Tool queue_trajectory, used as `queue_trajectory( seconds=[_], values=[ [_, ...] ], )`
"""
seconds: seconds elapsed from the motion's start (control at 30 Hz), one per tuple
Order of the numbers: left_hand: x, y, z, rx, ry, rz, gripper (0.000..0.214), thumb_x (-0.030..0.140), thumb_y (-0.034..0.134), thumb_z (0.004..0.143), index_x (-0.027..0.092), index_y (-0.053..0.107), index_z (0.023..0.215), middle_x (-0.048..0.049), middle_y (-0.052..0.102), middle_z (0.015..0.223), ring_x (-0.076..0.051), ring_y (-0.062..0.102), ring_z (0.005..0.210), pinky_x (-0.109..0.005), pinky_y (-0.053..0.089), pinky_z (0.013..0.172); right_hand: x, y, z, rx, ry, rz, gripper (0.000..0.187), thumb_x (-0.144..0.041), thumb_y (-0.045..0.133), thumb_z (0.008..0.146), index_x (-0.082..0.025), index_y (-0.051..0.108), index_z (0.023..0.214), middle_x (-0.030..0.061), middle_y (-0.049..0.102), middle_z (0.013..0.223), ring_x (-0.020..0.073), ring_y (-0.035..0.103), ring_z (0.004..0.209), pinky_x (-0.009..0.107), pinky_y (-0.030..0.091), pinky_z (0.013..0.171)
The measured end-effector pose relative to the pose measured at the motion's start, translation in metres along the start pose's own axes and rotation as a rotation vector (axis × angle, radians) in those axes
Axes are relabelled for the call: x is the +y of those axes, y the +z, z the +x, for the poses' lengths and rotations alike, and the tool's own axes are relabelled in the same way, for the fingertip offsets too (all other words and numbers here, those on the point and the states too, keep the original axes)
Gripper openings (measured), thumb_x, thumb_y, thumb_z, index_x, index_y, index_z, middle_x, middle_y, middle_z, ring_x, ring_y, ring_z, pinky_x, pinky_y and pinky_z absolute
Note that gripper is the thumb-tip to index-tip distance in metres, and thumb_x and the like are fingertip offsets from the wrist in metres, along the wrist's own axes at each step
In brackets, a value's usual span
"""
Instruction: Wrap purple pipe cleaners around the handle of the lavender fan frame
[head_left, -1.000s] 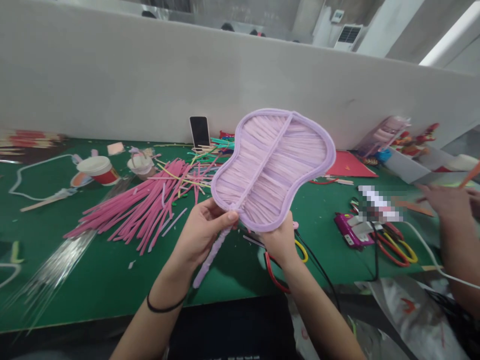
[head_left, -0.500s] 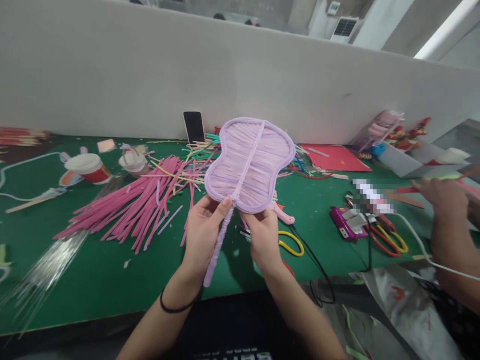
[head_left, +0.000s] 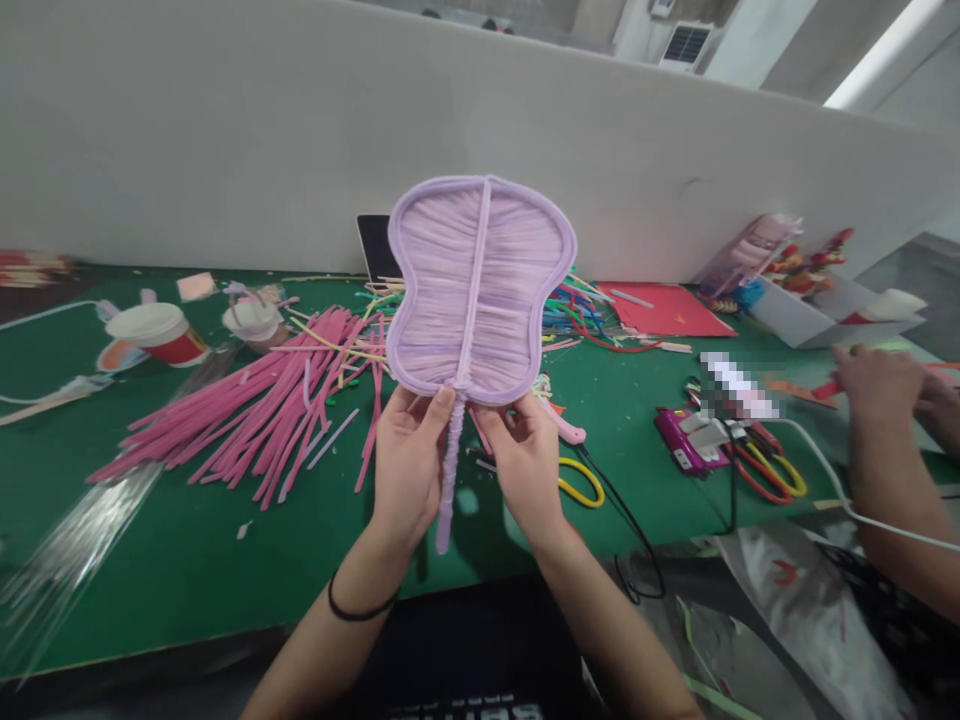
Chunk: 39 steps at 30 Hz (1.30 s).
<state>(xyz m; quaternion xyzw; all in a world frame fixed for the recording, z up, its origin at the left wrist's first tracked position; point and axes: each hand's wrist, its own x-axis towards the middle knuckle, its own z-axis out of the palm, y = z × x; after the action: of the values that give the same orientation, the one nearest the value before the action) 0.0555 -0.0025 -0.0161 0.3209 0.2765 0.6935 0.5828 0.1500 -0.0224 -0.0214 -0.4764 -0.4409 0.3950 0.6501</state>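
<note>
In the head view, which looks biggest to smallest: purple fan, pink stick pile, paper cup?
pink stick pile
purple fan, about alike; held nearer the camera, so unsure
paper cup, clearly smallest

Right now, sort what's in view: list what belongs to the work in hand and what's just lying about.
In hand: lilac fan, held at its base by left hand and right hand.
Lying about: pink pipe cleaners, paper cup, phone, yellow scissors, red sheet.
</note>
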Motion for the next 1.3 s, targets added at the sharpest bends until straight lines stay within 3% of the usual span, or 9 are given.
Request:
queue_trajectory(
  seconds=[0.13, 0.23, 0.33, 0.47, 0.7, 0.87, 1.03, 1.17, 1.3],
  values=[
    [-0.006, -0.001, -0.001, 0.009, 0.005, 0.078, 0.031, 0.028, 0.084, 0.079, 0.021, 0.074, 0.107, -0.0054, 0.079, 0.104, -0.020, 0.075, 0.099, -0.030, 0.059, 0.093, -0.003, 0.009, -0.011, 0.064, 0.325, 0.325, 0.022, -0.036, 0.081, 0.072, -0.018, 0.071, 0.080, -0.0006, 0.067, 0.077, 0.0131, 0.057, 0.070, 0.027, 0.047, 0.067],
    [-0.015, -0.006, -0.005, 0.038, 0.085, 0.160, 0.028, 0.029, 0.081, 0.083, 0.021, 0.073, 0.109, -0.0057, 0.078, 0.106, -0.019, 0.075, 0.100, -0.029, 0.058, 0.092, -0.004, 0.016, -0.020, 0.144, 0.428, 0.394, 0.025, -0.038, 0.083, 0.070, -0.018, 0.070, 0.076, -0.0010, 0.066, 0.077, 0.0122, 0.056, 0.071, 0.027, 0.046, 0.069],
    [-0.024, -0.011, -0.007, 0.093, 0.235, 0.263, 0.027, 0.029, 0.078, 0.085, 0.021, 0.073, 0.110, -0.0050, 0.078, 0.106, -0.018, 0.074, 0.099, -0.028, 0.058, 0.091, -0.004, 0.018, -0.024, 0.176, 0.341, 0.265, 0.025, -0.041, 0.078, 0.077, -0.018, 0.070, 0.081, -0.0002, 0.065, 0.080, 0.0138, 0.059, 0.076, 0.029, 0.049, 0.075],
    [-0.031, -0.012, -0.008, 0.210, 0.441, 0.467, 0.027, 0.030, 0.081, 0.082, 0.019, 0.072, 0.104, -0.0034, 0.078, 0.096, -0.019, 0.076, 0.092, -0.033, 0.060, 0.089, -0.004, 0.017, -0.020, 0.175, 0.098, -0.029, 0.022, -0.041, 0.067, 0.089, -0.019, 0.066, 0.088, 0.0035, 0.064, 0.091, 0.0170, 0.061, 0.085, 0.033, 0.051, 0.078],
    [-0.034, -0.010, -0.009, 0.285, 0.428, 0.483, 0.020, 0.026, 0.084, 0.076, 0.018, 0.075, 0.091, -0.0039, 0.079, 0.094, -0.024, 0.076, 0.090, -0.041, 0.061, 0.092, -0.003, 0.014, -0.001, 0.204, -0.383, -0.505, 0.010, -0.025, 0.059, 0.095, -0.021, 0.062, 0.087, 0.0058, 0.058, 0.093, 0.0190, 0.058, 0.089, 0.035, 0.052, 0.077],
    [-0.037, -0.018, -0.005, 0.278, 0.322, 0.367, 0.019, 0.026, 0.086, 0.074, 0.021, 0.075, 0.089, -0.0011, 0.078, 0.091, -0.022, 0.076, 0.089, -0.042, 0.059, 0.099, -0.002, 0.015, 0.002, 0.161, -0.404, -0.556, 0.007, -0.023, 0.058, 0.095, -0.021, 0.060, 0.088, 0.0070, 0.056, 0.095, 0.0192, 0.059, 0.087, 0.035, 0.053, 0.073],
    [-0.033, -0.018, 0.000, 0.203, 0.264, 0.235, 0.032, 0.022, 0.087, 0.074, 0.023, 0.075, 0.103, -0.0006, 0.077, 0.105, -0.020, 0.073, 0.102, -0.039, 0.056, 0.103, -0.004, 0.012, 0.005, 0.100, -0.410, -0.580, 0.006, -0.021, 0.058, 0.095, -0.021, 0.061, 0.090, 0.0065, 0.055, 0.096, 0.0172, 0.060, 0.086, 0.030, 0.054, 0.068],
    [-0.029, -0.017, -0.001, 0.261, 0.345, 0.342, 0.030, 0.021, 0.087, 0.073, 0.023, 0.074, 0.100, 0.0011, 0.076, 0.106, -0.021, 0.071, 0.108, -0.040, 0.054, 0.106, -0.008, 0.010, 0.003, 0.032, -0.421, -0.617, 0.009, -0.018, 0.054, 0.096, -0.021, 0.060, 0.089, 0.0069, 0.055, 0.096, 0.0182, 0.061, 0.086, 0.030, 0.053, 0.067],
    [-0.025, -0.017, 0.000, 0.248, 0.309, 0.399, 0.031, 0.024, 0.085, 0.077, 0.024, 0.073, 0.106, 0.0008, 0.076, 0.113, -0.022, 0.069, 0.115, -0.040, 0.052, 0.108, -0.011, 0.011, 0.000, -0.003, -0.523, -0.735, 0.015, -0.015, 0.047, 0.098, -0.018, 0.059, 0.090, 0.0094, 0.054, 0.097, 0.0200, 0.060, 0.084, 0.033, 0.052, 0.069]
  ],
)
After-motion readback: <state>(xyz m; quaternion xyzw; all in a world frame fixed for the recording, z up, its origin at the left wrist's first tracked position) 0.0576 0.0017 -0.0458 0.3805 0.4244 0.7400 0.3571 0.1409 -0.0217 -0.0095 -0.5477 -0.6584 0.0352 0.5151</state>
